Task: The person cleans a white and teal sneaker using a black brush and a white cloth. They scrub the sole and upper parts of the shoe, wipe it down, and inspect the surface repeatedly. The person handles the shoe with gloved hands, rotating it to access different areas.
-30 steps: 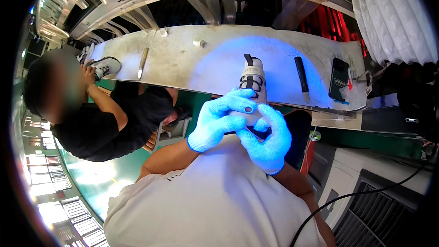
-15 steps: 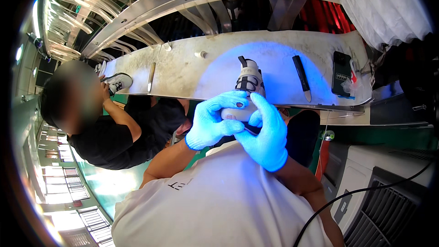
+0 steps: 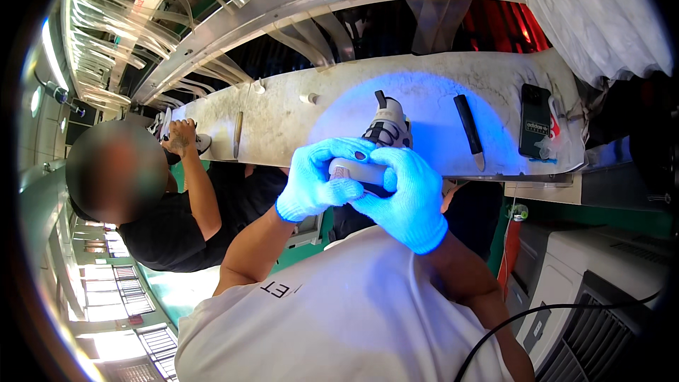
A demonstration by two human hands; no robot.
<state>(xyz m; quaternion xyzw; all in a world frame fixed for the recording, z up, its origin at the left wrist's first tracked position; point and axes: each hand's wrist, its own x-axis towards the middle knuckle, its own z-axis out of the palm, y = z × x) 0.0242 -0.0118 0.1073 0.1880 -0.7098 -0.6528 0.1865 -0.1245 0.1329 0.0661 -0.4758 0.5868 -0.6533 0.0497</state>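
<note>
Both my hands wear knit gloves that glow blue under the light. Between them I hold a pale sneaker [image 3: 390, 114] with dark laces and a black heel loop, its toe toward me and its heel over the bench. My left hand [image 3: 318, 173] wraps the toe's left side, fingers over the top and thumb low at the front; a dark spot marks one glove finger. My right hand [image 3: 404, 198] grips the toe's right side, with its thumb close to the left thumb. The gloves hide much of the shoe's front.
A pale stained bench [image 3: 283, 117] runs across. On it lie a black-handled knife [image 3: 469, 131], a phone [image 3: 535, 120], another knife [image 3: 238, 134] and a small white cap [image 3: 309, 98]. At left, a co-worker [image 3: 180, 205] handles another shoe. A white cloth [image 3: 590, 10] hangs at right.
The sneaker has turned slightly in my hands, its toe front tilting up and left. The co-worker's hand has risen over their shoe. My view has shifted a little.
</note>
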